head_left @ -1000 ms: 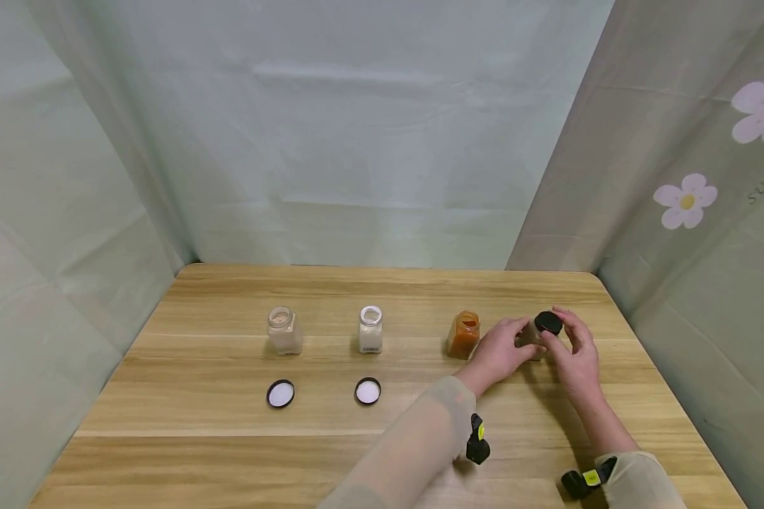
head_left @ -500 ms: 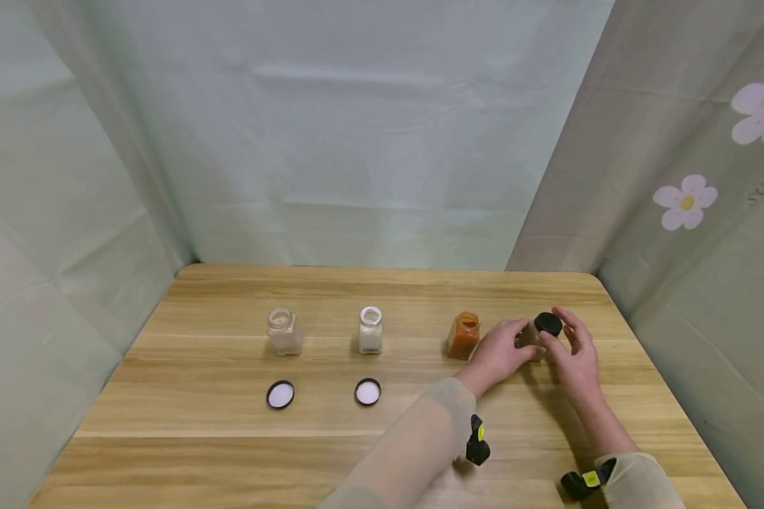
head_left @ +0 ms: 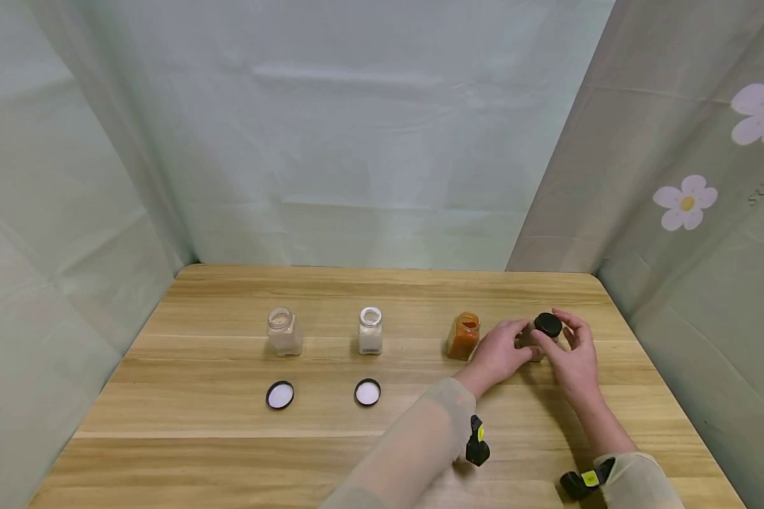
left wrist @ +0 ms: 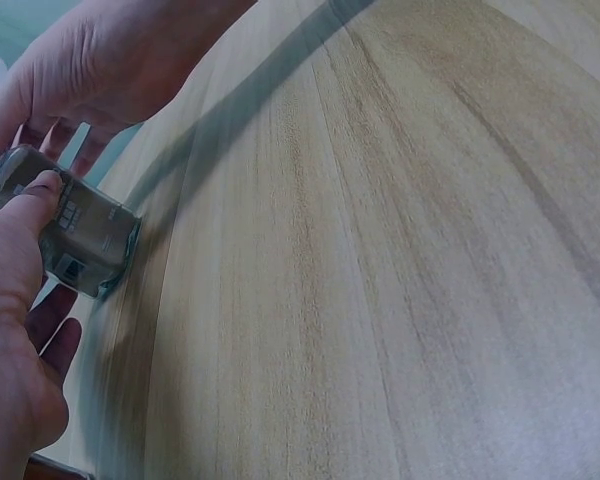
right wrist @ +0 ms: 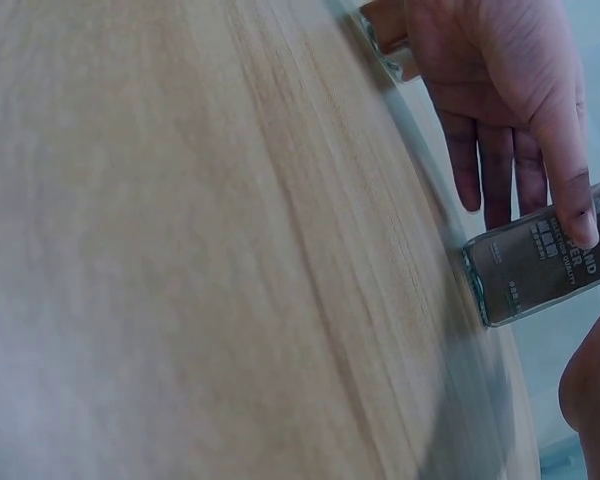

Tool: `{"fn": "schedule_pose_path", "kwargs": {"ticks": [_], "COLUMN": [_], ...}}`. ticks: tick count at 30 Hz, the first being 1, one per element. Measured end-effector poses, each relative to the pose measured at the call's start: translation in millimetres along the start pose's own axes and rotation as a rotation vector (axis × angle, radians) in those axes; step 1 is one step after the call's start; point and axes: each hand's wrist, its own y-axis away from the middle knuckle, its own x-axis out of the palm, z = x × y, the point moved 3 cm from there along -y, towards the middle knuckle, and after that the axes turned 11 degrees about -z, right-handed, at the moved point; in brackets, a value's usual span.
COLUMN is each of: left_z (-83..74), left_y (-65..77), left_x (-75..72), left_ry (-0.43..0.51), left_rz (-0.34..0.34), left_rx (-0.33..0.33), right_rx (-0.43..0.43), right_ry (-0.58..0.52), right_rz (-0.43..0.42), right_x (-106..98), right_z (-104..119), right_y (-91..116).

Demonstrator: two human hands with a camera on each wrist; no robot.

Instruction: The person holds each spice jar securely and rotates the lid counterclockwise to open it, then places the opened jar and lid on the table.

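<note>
A square glass spice jar [right wrist: 530, 265] of grey-brown powder with white print stands upright on the table at the right. My left hand [head_left: 499, 350] holds its body, the thumb lying over the printed side in the right wrist view. On top sits a black lid [head_left: 548, 324], and my right hand [head_left: 576, 360] grips it between thumb and fingers. Right beside my left hand is a lidless jar of orange-red powder [head_left: 463, 338]. The right fingertips on the far side of the lid are partly hidden.
Two more lidless jars stand further left, one with pale pinkish powder [head_left: 285, 334] and one with white contents [head_left: 371, 332]. In front of them lie two black-rimmed lids, a left one [head_left: 280, 394] and a right one [head_left: 367, 392], white insides up. Fabric walls enclose the wooden table [head_left: 197, 452].
My right thumb has shifted slightly left and up around the lid. The left hand, the held jar and the other jars stay where they were.
</note>
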Motion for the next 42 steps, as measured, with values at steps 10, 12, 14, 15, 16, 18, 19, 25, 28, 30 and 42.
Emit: {"fn": "schedule_pose_path", "kwargs": {"ticks": [10, 12, 14, 15, 16, 18, 19, 25, 28, 30, 42], "left_z": [0.7, 0.8, 0.6, 0.5, 0.5, 0.6, 0.6, 0.9, 1.0, 1.2, 1.3], "left_y": [-0.5, -0.5, -0.4, -0.3, -0.4, -0.5, -0.5, -0.5, -0.5, -0.5, 0.5], "left_x": [0.8, 0.7, 0.3, 0.1, 0.1, 0.2, 0.2, 0.3, 0.5, 0.7, -0.2], "left_ry": [-0.010, -0.009, -0.004, -0.001, 0.000, 0.004, 0.004, -0.002, -0.003, -0.005, 0.021], "left_rz": [-0.003, -0.003, -0.002, -0.001, -0.001, 0.001, 0.001, 0.002, 0.003, 0.006, 0.005], "left_rx": [0.010, 0.014, 0.015, 0.015, 0.014, 0.014, 0.013, 0.016, 0.017, 0.016, 0.020], "right_rx": [0.000, -0.009, -0.019, -0.026, -0.032, -0.042, -0.049, -0.083, -0.100, -0.104, -0.139], "right_ry": [-0.042, -0.047, -0.051, -0.056, -0.059, -0.066, -0.070, -0.076, -0.062, -0.045, -0.042], "right_rz": [-0.034, -0.042, -0.047, -0.048, -0.049, -0.049, -0.047, -0.023, -0.011, -0.003, 0.018], "right_x": [3.1, 3.3, 3.4, 3.5, 3.5, 3.4, 3.4, 2.7, 2.2, 1.7, 0.8], "right_z": [4.2, 4.9, 5.6, 6.0, 6.2, 6.1, 6.1, 5.4, 5.1, 4.8, 6.3], "right_y": [0.5, 1.0, 1.4, 1.6, 1.6, 1.5, 1.4, 1.7, 2.0, 2.4, 3.6]}}
